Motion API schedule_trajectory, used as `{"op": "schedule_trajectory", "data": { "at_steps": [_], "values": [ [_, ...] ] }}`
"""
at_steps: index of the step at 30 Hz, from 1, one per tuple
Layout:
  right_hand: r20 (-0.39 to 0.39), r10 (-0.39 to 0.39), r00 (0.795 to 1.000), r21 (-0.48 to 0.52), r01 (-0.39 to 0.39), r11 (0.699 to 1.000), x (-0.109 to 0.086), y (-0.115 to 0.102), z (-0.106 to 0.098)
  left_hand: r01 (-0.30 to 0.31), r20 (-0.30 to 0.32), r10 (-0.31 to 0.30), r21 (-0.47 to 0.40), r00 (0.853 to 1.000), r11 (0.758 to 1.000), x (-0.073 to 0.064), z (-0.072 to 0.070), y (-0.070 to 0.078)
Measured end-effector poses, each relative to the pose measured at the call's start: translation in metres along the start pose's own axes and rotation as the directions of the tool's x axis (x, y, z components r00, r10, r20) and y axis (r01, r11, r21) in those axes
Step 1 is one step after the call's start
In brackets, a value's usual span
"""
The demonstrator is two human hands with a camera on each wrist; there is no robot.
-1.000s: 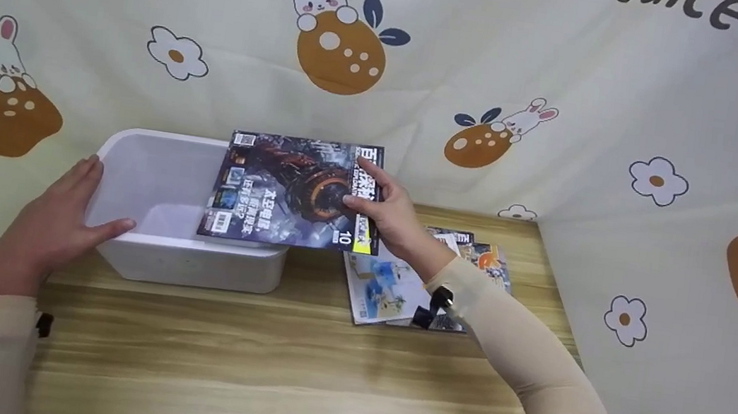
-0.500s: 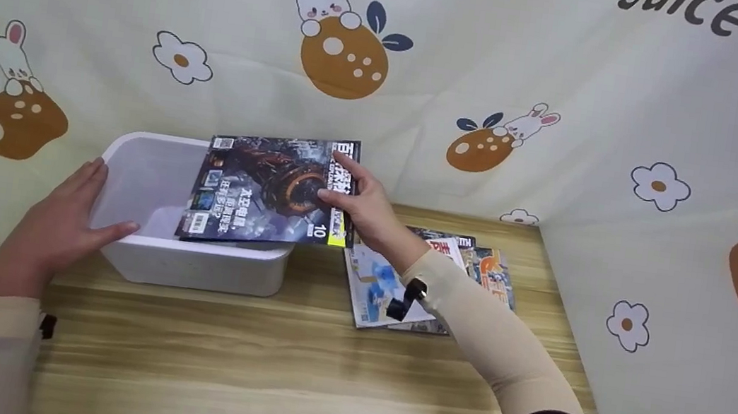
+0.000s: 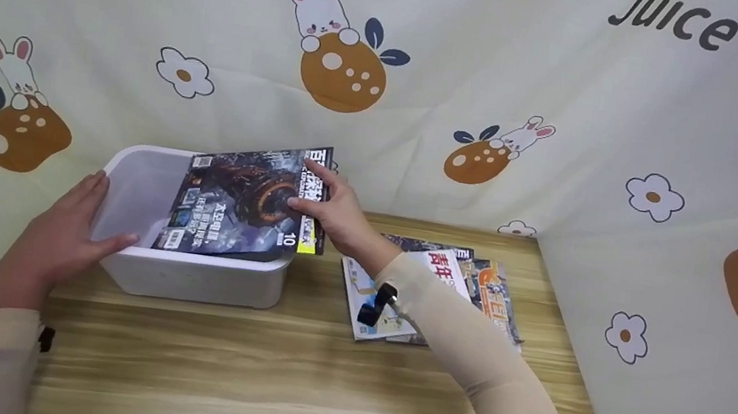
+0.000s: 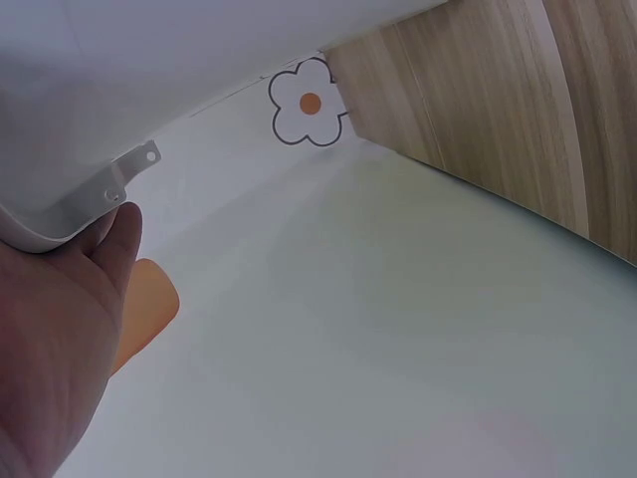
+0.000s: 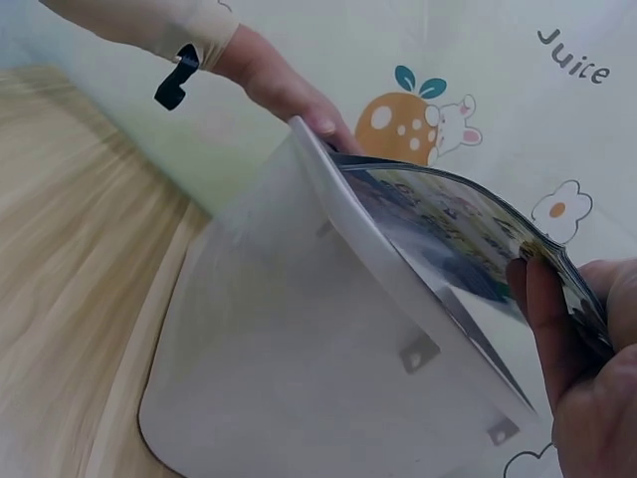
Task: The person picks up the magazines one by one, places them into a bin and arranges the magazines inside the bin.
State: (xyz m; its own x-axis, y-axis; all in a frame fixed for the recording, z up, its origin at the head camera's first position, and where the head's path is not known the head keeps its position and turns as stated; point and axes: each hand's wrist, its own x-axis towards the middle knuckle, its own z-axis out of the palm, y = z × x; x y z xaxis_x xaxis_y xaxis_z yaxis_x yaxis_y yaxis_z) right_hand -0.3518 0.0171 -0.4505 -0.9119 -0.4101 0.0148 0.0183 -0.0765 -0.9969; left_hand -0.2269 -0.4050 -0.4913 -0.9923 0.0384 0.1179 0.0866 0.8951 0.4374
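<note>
We saw the right hand (image 3: 338, 221) pinching a dark, glossy, rectangular paper magazine (image 3: 226, 206) slantwise over a white, round-cornered plastic box (image 3: 195, 282), hiding much of its inside, while the left hand's (image 3: 55, 233) straightened fingers touched its rim (image 3: 205, 260).

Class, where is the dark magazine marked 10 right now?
In the head view, the dark magazine is left of centre, over the open white bin, its right side gripped by the right hand.
</note>
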Motion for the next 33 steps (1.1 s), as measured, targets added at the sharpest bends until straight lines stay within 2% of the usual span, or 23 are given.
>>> {"op": "schedule_trajectory", "data": {
  "at_steps": [12, 18, 24, 28, 33],
  "values": [
    [-0.048, 0.021, 0.999, -0.001, -0.021, 1.000, 0.005, -0.004, 0.036, -0.036, -0.005, 0.036, -0.003, 0.999, 0.999, 0.000, -0.001, 0.002],
    [-0.069, 0.014, 0.998, -0.057, -0.018, 0.998, 0.007, -0.006, 0.053, -0.038, -0.004, 0.038, -0.011, 0.999, 0.999, -0.002, -0.001, -0.001],
    [-0.091, -0.003, 0.996, -0.058, -0.003, 0.998, 0.008, -0.002, 0.070, -0.023, -0.008, 0.023, -0.004, 1.000, 1.000, -0.004, -0.001, -0.002],
    [-0.124, -0.004, 0.992, -0.092, -0.008, 0.996, 0.008, 0.001, 0.077, -0.030, -0.007, 0.030, -0.002, 1.000, 1.000, -0.003, -0.002, -0.001],
    [-0.124, -0.011, 0.992, -0.139, -0.006, 0.990, 0.009, 0.004, 0.081, -0.025, -0.005, 0.025, -0.002, 1.000, 1.000, -0.002, -0.001, 0.000]
  ]
}}
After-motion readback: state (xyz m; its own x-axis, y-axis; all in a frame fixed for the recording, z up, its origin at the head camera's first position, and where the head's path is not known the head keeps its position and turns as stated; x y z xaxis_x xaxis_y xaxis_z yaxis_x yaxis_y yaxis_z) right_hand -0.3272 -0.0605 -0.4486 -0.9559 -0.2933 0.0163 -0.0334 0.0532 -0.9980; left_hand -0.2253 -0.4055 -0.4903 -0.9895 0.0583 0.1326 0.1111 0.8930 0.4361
